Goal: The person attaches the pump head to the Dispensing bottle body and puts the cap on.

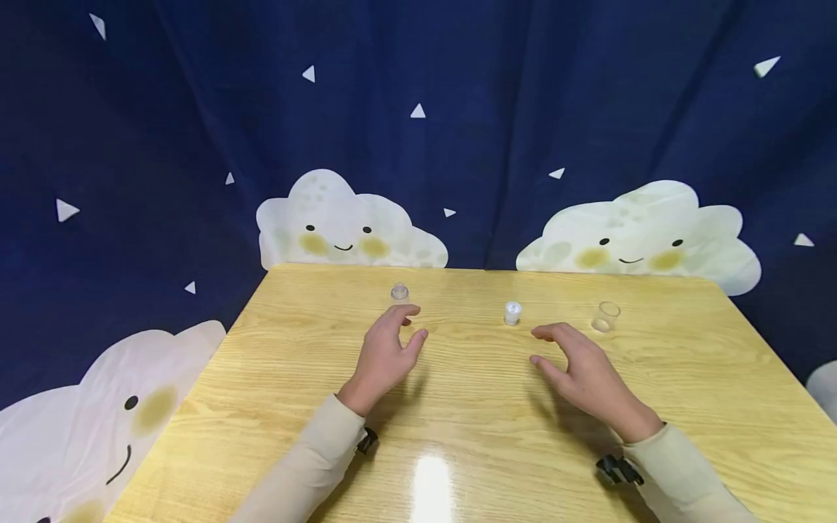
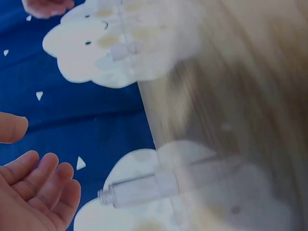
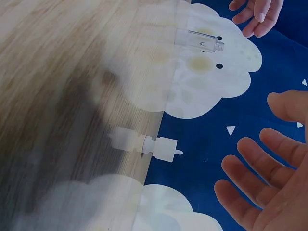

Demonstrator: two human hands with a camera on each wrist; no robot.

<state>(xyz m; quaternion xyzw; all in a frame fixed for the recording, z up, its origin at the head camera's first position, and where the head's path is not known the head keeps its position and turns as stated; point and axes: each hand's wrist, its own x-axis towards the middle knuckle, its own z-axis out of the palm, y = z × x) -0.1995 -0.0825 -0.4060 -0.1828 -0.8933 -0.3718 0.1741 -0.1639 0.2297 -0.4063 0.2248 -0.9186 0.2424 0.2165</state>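
Observation:
A clear bottle with a threaded neck (image 1: 399, 293) (image 2: 137, 189) (image 3: 203, 42) stands upright near the table's far edge. My left hand (image 1: 386, 354) (image 2: 41, 192) (image 3: 260, 15) hovers just in front of it, thumb and fingers apart, holding nothing; its fingertips overlap the bottle's lower part in the head view. To the right stands a small white nozzle piece (image 1: 513, 313) (image 3: 164, 148). Between that piece and a clear open-topped cylinder (image 1: 604, 318), slightly nearer me, is my right hand (image 1: 588, 378) (image 3: 269, 178), empty, with fingers loosely bent and parted from the thumb.
The wooden table (image 1: 458, 407) reflects a bright light near its front. Behind it hangs a dark blue curtain (image 1: 418, 43) with white triangles and smiling clouds. Dark wrist devices (image 1: 617, 470) sit at both sleeves.

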